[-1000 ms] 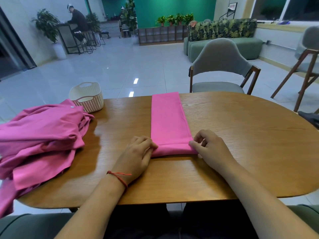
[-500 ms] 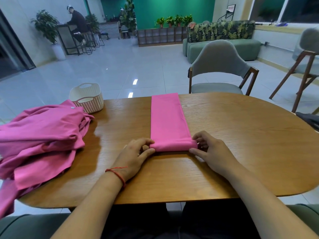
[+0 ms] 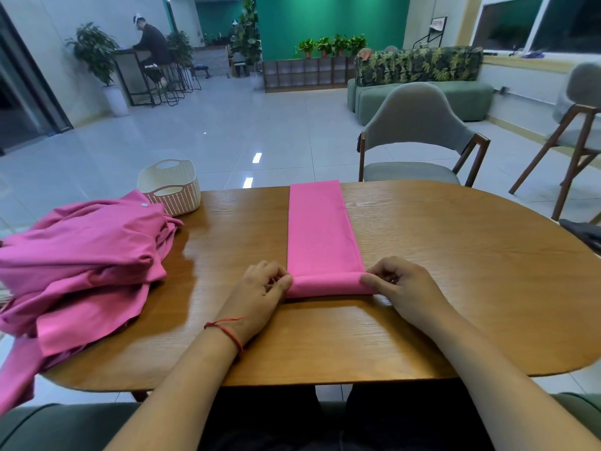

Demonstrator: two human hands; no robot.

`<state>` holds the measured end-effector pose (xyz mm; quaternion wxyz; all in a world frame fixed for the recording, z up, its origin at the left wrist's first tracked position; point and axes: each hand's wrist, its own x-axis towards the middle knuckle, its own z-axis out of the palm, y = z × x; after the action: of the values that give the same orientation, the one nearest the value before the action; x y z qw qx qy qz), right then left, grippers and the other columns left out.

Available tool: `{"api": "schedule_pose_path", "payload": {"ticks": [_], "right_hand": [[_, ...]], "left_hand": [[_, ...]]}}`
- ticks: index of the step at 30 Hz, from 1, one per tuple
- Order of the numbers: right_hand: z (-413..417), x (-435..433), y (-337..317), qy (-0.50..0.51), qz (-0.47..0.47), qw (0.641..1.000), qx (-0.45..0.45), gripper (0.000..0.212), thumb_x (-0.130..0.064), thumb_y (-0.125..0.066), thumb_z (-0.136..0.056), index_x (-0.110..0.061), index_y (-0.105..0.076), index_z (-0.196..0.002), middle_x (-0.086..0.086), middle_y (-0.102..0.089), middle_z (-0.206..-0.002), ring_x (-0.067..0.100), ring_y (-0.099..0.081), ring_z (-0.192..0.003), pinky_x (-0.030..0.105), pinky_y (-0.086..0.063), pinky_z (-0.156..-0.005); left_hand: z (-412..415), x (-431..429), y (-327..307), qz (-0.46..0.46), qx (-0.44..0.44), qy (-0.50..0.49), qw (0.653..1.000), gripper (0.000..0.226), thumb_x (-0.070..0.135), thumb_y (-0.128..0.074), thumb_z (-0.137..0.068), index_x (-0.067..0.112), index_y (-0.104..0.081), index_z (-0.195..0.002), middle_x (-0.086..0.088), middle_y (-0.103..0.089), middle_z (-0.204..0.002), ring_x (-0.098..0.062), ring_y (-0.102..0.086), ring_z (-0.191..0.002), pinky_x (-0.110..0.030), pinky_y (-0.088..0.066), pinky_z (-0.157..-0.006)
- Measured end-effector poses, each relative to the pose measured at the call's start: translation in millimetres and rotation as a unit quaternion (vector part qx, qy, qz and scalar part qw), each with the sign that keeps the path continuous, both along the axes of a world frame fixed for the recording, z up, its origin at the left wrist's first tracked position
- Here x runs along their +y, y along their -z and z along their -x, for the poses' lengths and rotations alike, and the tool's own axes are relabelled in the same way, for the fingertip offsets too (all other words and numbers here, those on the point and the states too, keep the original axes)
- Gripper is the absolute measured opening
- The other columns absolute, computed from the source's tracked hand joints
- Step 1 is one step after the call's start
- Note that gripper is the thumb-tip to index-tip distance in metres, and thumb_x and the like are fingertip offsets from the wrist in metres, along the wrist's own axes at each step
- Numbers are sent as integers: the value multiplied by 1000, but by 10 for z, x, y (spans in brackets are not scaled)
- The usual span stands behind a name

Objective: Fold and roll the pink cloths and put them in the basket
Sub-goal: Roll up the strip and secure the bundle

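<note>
Head: left grip [image 3: 257,294], right grip [image 3: 403,288] round cloth [image 3: 320,229]

A glossy pale tiled floor [image 3: 227,131] is backed by a green wall [image 3: 325,17]; a green sofa [image 3: 461,99] is set beside the windows [image 3: 507,24], a grey chair [image 3: 418,125] behind the tabletop [image 3: 455,255].

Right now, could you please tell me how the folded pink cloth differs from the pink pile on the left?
The folded cloth lies flat as a smooth, narrow strip; the pile is crumpled and bulky. The folded cloth's near end is rolled, pinched by the left hand and right hand; nobody touches the pile. The folded cloth lies across the table centre; the pile overhangs its left edge. Both are pink and outside the basket.
</note>
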<state>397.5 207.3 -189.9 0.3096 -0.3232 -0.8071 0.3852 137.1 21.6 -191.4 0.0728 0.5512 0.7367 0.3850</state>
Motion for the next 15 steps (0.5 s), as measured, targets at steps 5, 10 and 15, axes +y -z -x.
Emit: {"api": "schedule_pose_path", "payload": {"ticks": [5, 10, 15], "right_hand": [[86, 57, -114, -11, 20, 998, -50, 22, -39, -81, -93, -25, -76, -77, 0, -70, -69, 7, -59, -59, 16, -41, -54], [117, 92, -123, 13, 13, 996, -89, 24, -46, -79, -92, -27, -74, -78, -5, -70, -70, 9, -63, -69, 31, -46, -64], [117, -95, -60, 37, -79, 996, -7, 14, -25, -80, -93, -29, -69, -85, -13, -67, -89, 7, -65, -82, 22, -48, -70]], "left_hand": [[-51, -12, 6, -31, 81, 14, 996, 16, 27, -61, -104, 34, -71, -114, 14, -61, -111, -7, -51, -109, -22, -40, -102], [-90, -70, -40, -69, 82, 55, 993, 29, 12, -70, -95, 31, -74, -116, 19, -62, -117, -6, -54, -119, -17, -39, -105], [-60, -69, -28, -25, 107, 48, 993, 43, 28, -80, -86, 37, -69, -127, 24, -57, -123, -6, -51, -123, -29, -42, -110]]}}
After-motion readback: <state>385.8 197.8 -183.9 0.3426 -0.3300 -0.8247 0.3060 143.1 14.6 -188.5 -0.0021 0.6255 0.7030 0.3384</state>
